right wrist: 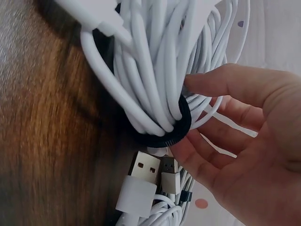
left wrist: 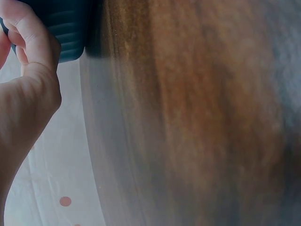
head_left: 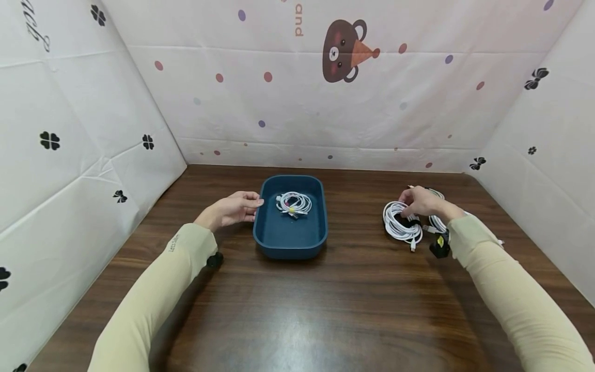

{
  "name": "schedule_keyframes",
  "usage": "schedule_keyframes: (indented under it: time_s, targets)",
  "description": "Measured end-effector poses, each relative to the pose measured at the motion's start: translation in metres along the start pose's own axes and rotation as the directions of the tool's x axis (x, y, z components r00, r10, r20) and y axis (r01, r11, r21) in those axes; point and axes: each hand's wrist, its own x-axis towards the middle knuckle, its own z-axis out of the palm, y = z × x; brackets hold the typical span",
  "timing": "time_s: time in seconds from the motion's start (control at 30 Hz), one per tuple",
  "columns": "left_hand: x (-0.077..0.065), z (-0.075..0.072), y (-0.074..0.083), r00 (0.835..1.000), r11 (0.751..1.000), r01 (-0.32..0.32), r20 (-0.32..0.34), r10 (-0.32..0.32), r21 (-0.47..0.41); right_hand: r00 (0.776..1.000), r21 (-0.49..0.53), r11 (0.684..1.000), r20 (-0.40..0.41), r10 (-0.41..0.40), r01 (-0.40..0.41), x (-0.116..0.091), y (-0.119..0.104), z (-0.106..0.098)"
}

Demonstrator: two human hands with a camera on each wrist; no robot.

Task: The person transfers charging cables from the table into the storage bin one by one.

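A dark blue rectangular bin (head_left: 290, 253) stands on the table, holding a small coiled white cable (head_left: 302, 203) with a bit of yellow on it. My left hand (head_left: 232, 210) holds the bin's left side, its thumb at the rim and its fingers against the outer wall (left wrist: 70, 33). Over to the right, my right hand (head_left: 420, 201) grips a thick coil of white USB cable (head_left: 392, 221) between thumb and fingers. In the right wrist view a black strap (right wrist: 162, 138) binds that coil, and a USB plug (right wrist: 145, 165) shows below it.
More white cable (head_left: 437, 223) lies beyond and partly behind my right hand. A black wrist camera (head_left: 439, 245) hangs under the right cuff. White patterned sheets (head_left: 241, 108) wall the brown wooden table (head_left: 297, 294) at the back and both sides.
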Motion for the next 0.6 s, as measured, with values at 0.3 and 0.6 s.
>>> schedule_keyframes:
  time_s: [0.3, 0.6]
  targets:
    - [0.0006, -0.0004, 0.0000, 1.000, 1.000, 0.001, 0.005, -0.001, 0.000, 1.000, 0.050, 0.999, -0.009, -0.017, 0.017, -0.0011, 0.0025, -0.0023]
    - [0.0013, -0.0015, -0.0004, 1.000, 1.000, 0.004, -0.005, -0.004, 0.001, 0.994, 0.164, 0.981, 0.053, 0.095, -0.102, -0.0031, 0.0029, -0.0067]
